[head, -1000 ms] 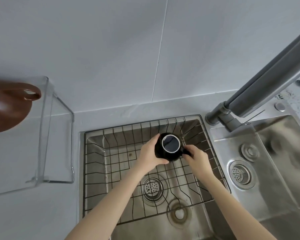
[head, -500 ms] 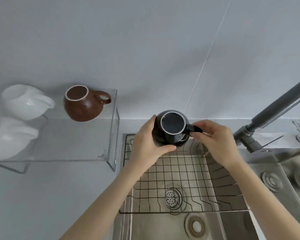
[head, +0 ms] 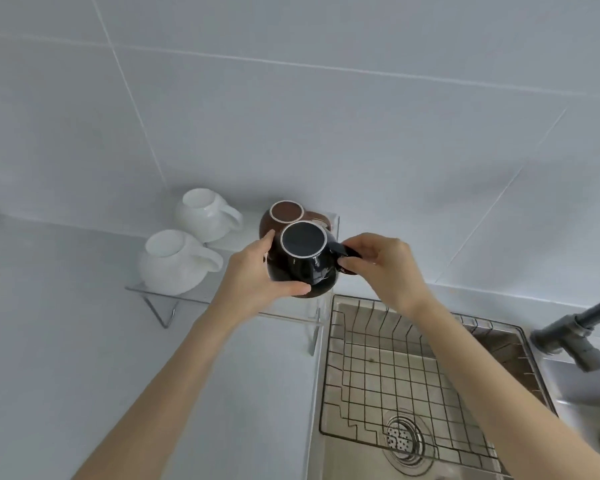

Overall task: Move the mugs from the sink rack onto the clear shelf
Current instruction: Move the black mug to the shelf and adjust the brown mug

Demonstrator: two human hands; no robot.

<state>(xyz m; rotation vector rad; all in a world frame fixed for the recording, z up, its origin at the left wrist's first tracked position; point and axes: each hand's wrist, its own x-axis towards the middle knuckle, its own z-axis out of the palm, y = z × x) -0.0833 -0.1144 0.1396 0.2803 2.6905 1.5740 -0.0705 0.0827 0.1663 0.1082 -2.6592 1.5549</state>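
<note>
Near the centre of the frame, both hands hold a black mug [head: 303, 263] upright, its mouth facing the camera. The left hand [head: 257, 277] wraps the mug's left side, thumb curled under the lower edge and fingers pressed against the body. The right hand [head: 383, 268] pinches the mug's handle, which points right, between thumb and fingers. The mug hangs over the right end of the clear shelf [head: 222, 299]; whether its base touches the shelf cannot be told.

Just behind it, partly hidden, a brown mug [head: 284, 216] stands on the shelf. 2 white mugs sit on the shelf's left part: the back white mug [head: 205, 214] near the wall and the front white mug [head: 175, 261] left of centre, both with handles pointing right.

In the lower right, the sink rack [head: 413, 382] of dark wire sits in the steel sink [head: 326, 459], with no mugs in it. A grey faucet [head: 575, 334] enters from the right edge.
</note>
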